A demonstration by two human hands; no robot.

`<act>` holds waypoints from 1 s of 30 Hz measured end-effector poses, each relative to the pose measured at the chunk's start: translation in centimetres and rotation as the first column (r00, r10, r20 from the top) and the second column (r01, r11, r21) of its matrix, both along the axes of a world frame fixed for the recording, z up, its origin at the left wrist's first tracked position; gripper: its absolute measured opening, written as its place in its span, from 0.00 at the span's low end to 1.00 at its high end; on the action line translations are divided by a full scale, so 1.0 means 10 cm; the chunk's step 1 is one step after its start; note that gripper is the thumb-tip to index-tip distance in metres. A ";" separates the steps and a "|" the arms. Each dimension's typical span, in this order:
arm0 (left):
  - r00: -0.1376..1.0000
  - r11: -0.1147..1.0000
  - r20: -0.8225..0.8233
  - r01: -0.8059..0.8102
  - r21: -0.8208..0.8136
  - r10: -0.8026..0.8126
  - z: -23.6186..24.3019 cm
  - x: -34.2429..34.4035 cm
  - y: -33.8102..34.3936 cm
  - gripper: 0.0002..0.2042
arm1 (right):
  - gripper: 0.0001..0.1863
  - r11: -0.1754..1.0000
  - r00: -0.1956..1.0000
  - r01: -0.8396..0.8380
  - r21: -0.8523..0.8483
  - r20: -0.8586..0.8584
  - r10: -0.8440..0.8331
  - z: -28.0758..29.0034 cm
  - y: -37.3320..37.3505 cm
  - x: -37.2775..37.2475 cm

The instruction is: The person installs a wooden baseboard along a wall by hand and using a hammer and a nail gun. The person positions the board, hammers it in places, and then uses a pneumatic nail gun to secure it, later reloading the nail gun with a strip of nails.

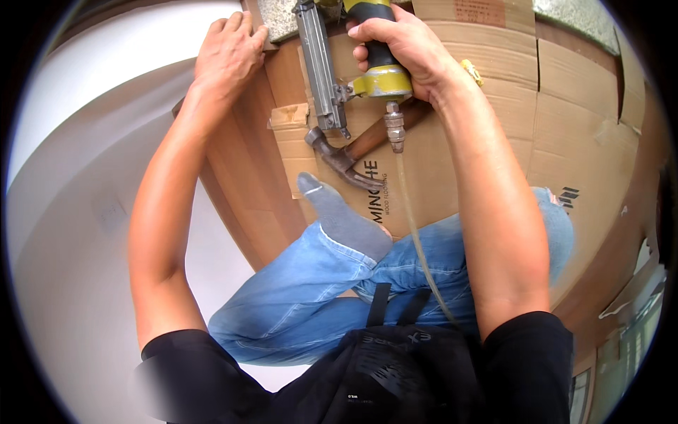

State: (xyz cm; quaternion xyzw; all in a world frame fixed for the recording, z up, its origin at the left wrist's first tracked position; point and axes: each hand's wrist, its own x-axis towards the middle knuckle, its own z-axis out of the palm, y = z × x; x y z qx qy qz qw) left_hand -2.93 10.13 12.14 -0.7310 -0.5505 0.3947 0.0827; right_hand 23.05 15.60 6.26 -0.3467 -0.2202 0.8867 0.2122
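My right hand (417,56) grips the black and yellow handle of a pneumatic nail gun (382,82) at the upper middle. Its long grey magazine hangs to the left of the handle, and the front of the tool is cut off by the upper edge. From the metal coupling at the handle's base, a clear air hose (417,244) runs down across my legs. My left hand (232,51) lies with fingers stretched out at the wall's foot, beside a narrow brown wooden piece (253,10). A claw hammer (337,157) rests on the cardboard below the nail gun, its handle partly covered by the hose coupling.
Flattened cardboard (480,159) covers much of the floor. Reddish-brown wood boards (244,159) run along the white wall (92,141) on the left. Speckled pale slabs (575,21) show at the far edge. A small yellow object (472,73) lies beside my right wrist. My legs are folded below.
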 end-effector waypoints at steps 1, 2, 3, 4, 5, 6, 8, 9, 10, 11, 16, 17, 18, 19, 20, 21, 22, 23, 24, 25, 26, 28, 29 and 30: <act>1.000 1.000 0.014 -0.025 -0.003 0.025 -0.02 -0.02 -0.01 0.21 | 0.10 1.000 1.000 -0.017 0.018 0.002 0.017 0.00 0.00 0.00; 1.000 1.000 0.018 -0.026 0.015 0.026 -0.08 -0.10 -0.06 0.21 | 0.13 0.997 0.999 -0.028 0.066 0.033 0.026 -0.01 -0.03 -0.02; 0.998 0.998 0.013 -0.055 0.042 0.054 -0.08 -0.10 -0.10 0.21 | 0.17 0.991 0.997 -0.042 0.124 0.062 0.034 -0.03 -0.02 -0.01; 1.000 0.996 -0.003 -0.012 0.090 0.012 -0.10 -0.08 -0.16 0.19 | 0.18 0.990 0.998 -0.061 0.124 0.031 0.058 -0.10 0.00 0.01; 0.999 0.989 -0.031 0.037 0.141 -0.033 -0.11 -0.04 -0.17 0.17 | 0.18 0.990 0.998 -0.039 0.133 0.044 0.033 -0.16 -0.02 0.02; 0.999 0.988 0.032 -0.039 0.151 0.035 -0.11 0.08 -0.22 0.14 | 0.19 0.988 0.995 -0.052 0.148 0.097 0.038 -0.15 -0.02 0.03; 0.941 0.957 0.276 -0.245 0.153 0.197 -0.11 0.45 -0.39 0.09 | 0.21 0.982 0.982 -0.075 0.174 0.182 0.043 -0.13 -0.01 0.07; 0.855 0.921 0.436 -0.368 0.127 0.281 -0.11 0.59 -0.54 0.07 | 0.21 0.979 0.978 -0.088 0.182 0.203 0.050 -0.15 -0.01 0.07; 0.756 0.865 0.586 -0.470 0.176 0.291 -0.11 0.64 -0.75 0.07 | 0.22 0.977 0.976 -0.088 0.195 0.215 0.045 -0.13 -0.02 0.04; 0.639 0.794 0.719 -0.572 0.206 0.274 -0.15 0.66 -0.95 0.08 | 0.21 0.976 0.983 -0.061 0.211 0.180 0.022 -0.13 -0.06 -0.01; -0.004 0.249 0.965 -0.966 -0.071 0.263 -0.81 0.45 -1.44 0.11 | 0.18 0.976 0.981 -0.077 0.203 0.192 0.037 -0.10 -0.19 -0.08; -0.070 0.185 0.979 -0.977 -0.106 0.193 -0.95 0.44 -1.35 0.13 | 0.18 0.970 0.976 -0.093 0.225 0.214 0.044 -0.12 -0.15 -0.02; -0.086 0.127 0.975 -0.985 -0.114 0.205 -0.96 0.46 -1.26 0.15 | 0.17 0.972 0.977 -0.071 0.222 0.214 0.022 -0.12 -0.13 0.01; -0.103 0.120 0.978 -0.985 -0.126 0.182 -0.99 0.49 -1.15 0.15 | 0.16 0.974 0.977 -0.044 0.221 0.214 -0.004 -0.11 -0.10 0.04; 0.004 0.096 0.982 -0.995 -0.015 0.190 -1.02 0.47 -1.14 0.16 | 0.15 0.975 0.977 -0.051 0.216 0.212 0.004 -0.10 -0.13 0.00; 0.111 0.078 0.973 -0.992 0.097 0.201 -1.05 0.45 -1.11 0.17 | 0.15 0.970 0.976 -0.071 0.231 0.215 0.020 -0.10 -0.16 -0.04; 0.114 0.044 0.968 -0.993 0.107 0.225 -1.08 0.44 -1.08 0.20 | 0.14 0.973 0.979 -0.068 0.219 0.204 0.023 -0.10 -0.17 -0.08; 0.095 0.033 0.973 -0.995 0.090 0.211 -1.09 0.52 -1.02 0.20 | 0.13 0.977 0.978 -0.061 0.205 0.207 0.018 -0.13 -0.18 -0.06; 0.076 -0.005 0.961 -0.997 0.081 0.267 -1.04 0.60 -0.92 0.22 | 0.12 0.974 0.975 -0.057 0.219 0.220 0.008 -0.12 -0.17 -0.03; 0.054 -0.042 0.945 -0.997 0.072 0.321 -0.98 0.67 -0.81 0.25 | 0.12 0.970 0.972 -0.062 0.236 0.235 0.005 -0.12 -0.16 0.00; -0.033 -0.065 0.943 -0.998 -0.012 0.331 -0.94 0.72 -0.73 0.27 | 0.11 0.969 0.971 -0.061 0.240 0.238 0.002 -0.12 -0.17 0.00; -0.033 -0.114 0.946 -0.994 0.004 0.322 -0.94 0.74 -0.60 0.27 | 0.10 0.967 0.971 -0.054 0.249 0.241 -0.008 -0.16 -0.18 0.00; -0.016 -0.154 0.945 -0.987 0.036 0.327 -0.99 0.71 -0.56 0.27 | 0.10 0.964 0.968 -0.062 0.258 0.249 -0.004 -0.16 -0.18 0.00; 0.041 -0.181 0.964 -0.979 0.090 0.262 -1.04 0.71 -0.59 0.24 | 0.10 0.963 0.965 -0.063 0.262 0.262 -0.008 -0.15 -0.20 0.00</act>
